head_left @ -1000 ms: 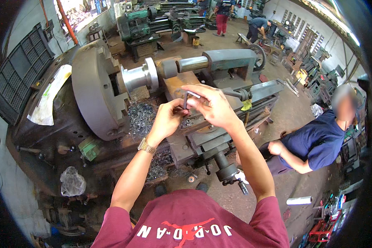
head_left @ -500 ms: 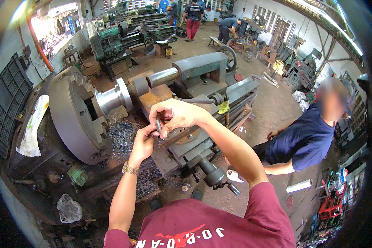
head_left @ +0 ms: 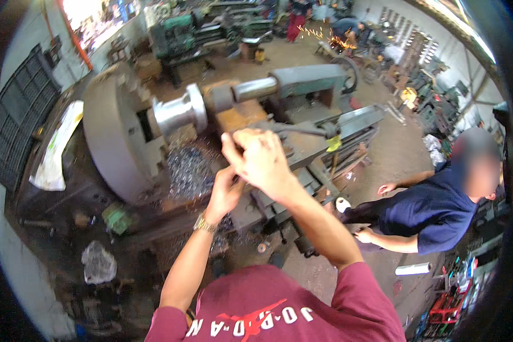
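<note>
My left hand, with a watch on its wrist, is closed with its fingers bent together just under my right one. My right hand is curled above it, in front of the lathe's tool post area. What the fingers hold is hidden and smeared by motion. Beyond my hands, a shiny flanged metal workpiece sits in the large lathe chuck. A dark handle bar runs to the right behind my right hand.
Metal chips lie heaped below the workpiece. The tailstock stands at the back. A person in a dark blue shirt is close at right. Sparks fly near a bent-over person at the far back. A plastic bag lies lower left.
The view has shifted, so the lathe sits further right. My right hand has turned, and the small grey metal piece between my fingers no longer shows. Sparks now appear at the back.
</note>
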